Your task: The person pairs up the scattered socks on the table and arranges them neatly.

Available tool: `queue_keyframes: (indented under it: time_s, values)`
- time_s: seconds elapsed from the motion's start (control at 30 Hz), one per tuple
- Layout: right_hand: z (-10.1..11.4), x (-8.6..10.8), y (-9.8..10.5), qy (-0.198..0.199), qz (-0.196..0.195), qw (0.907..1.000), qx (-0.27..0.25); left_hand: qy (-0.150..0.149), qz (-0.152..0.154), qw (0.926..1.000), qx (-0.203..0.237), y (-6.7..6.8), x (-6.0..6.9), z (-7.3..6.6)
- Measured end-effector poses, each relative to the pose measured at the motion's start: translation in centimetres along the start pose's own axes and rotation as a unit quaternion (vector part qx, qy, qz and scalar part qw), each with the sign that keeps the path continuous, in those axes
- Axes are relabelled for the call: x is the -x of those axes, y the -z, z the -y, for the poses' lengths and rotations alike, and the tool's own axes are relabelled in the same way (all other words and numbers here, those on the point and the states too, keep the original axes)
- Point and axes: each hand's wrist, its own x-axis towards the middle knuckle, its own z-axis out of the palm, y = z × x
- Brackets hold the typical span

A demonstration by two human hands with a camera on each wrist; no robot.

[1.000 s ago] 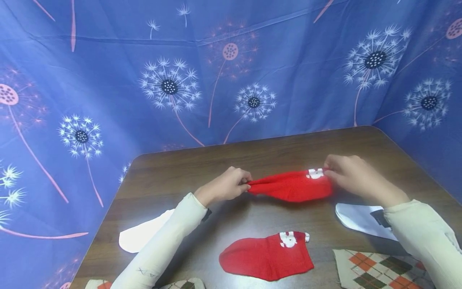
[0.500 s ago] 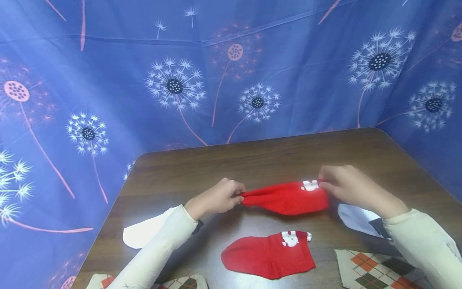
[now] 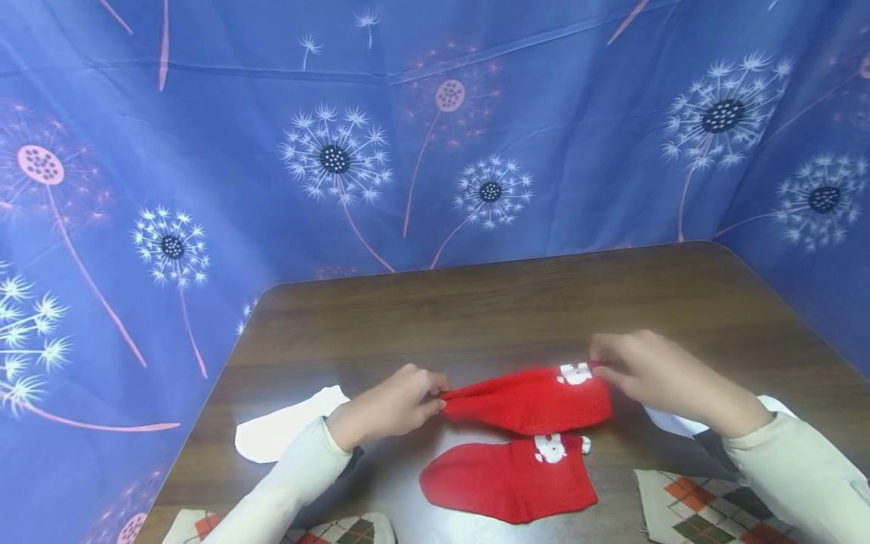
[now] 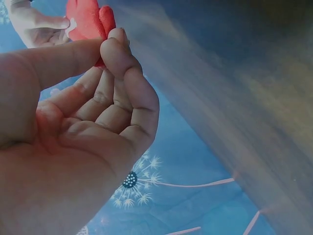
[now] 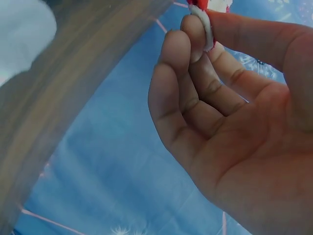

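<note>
Two hands stretch a red sock [image 3: 530, 404] between them in the head view, just beyond a second red sock [image 3: 510, 483] lying flat. My left hand [image 3: 390, 408] pinches its narrow toe end between thumb and fingers. At the cuff, beside a white figure, my right hand [image 3: 673, 378] pinches the other end. In the left wrist view, the left hand [image 4: 93, 107] grips red cloth [image 4: 88, 19] at its fingertips. The right wrist view has the right hand [image 5: 230, 103] pinching the white cuff edge [image 5: 205, 24]. Whether the held sock touches the table cannot be told.
A white sock [image 3: 285, 425] lies left on the brown table [image 3: 421, 317]; another white piece [image 3: 673, 421] is partly under the right forearm. Argyle socks lie at the near right [image 3: 707, 506] and near left [image 3: 356, 529]. Blue patterned cloth [image 3: 435, 174] hangs behind.
Both hands have moved toward the near side with the stretched red sock, bringing it close to the flat one. Their pinches on its ends have stayed.
</note>
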Motion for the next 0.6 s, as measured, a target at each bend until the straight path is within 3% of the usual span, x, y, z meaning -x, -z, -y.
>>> queue_keyframes:
  time_s: [0.33, 0.6]
  values:
    - [0.9, 0.9, -1.4, 0.03, 0.006, 0.9995, 0.008, -0.009, 0.001, 0.9999, -0.009, -0.8, 2.7, -0.9]
    - [1.7, 1.8, -2.2, 0.019, 0.026, 0.9993, 0.018, -0.008, -0.012, 0.9996, -0.024, -1.3, 4.0, -1.5]
